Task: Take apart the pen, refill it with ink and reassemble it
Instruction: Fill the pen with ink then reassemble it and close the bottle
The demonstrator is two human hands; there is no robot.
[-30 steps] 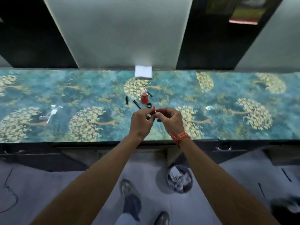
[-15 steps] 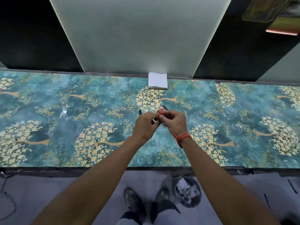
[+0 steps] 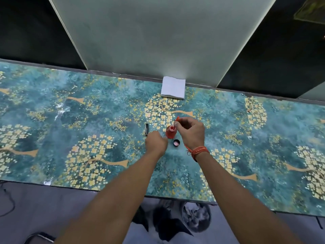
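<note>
A small red ink bottle (image 3: pixel 171 133) stands open on the patterned table (image 3: pixel 70 138). Its black cap (image 3: pixel 176 143) lies just to the right, in front of it. My right hand (image 3: pixel 190 132) pinches a thin orange pen part (image 3: pixel 176 120) with its lower end in the bottle's mouth. My left hand (image 3: pixel 155 142) rests on the table just left of the bottle, fingers curled; what they hold is hidden. A black pen piece (image 3: pixel 146 129) lies on the table left of the bottle.
A white stack of tissues (image 3: pixel 173 87) sits at the table's back edge against a pale wall panel. Below the table's front edge are a bin with crumpled paper (image 3: pixel 196 217) and my feet. An orange thread band circles my right wrist.
My hands, joined on the orange part before, have separated. The right hand has carried that part to the bottle's mouth and the left has dropped beside the bottle. The camera moved closer.
</note>
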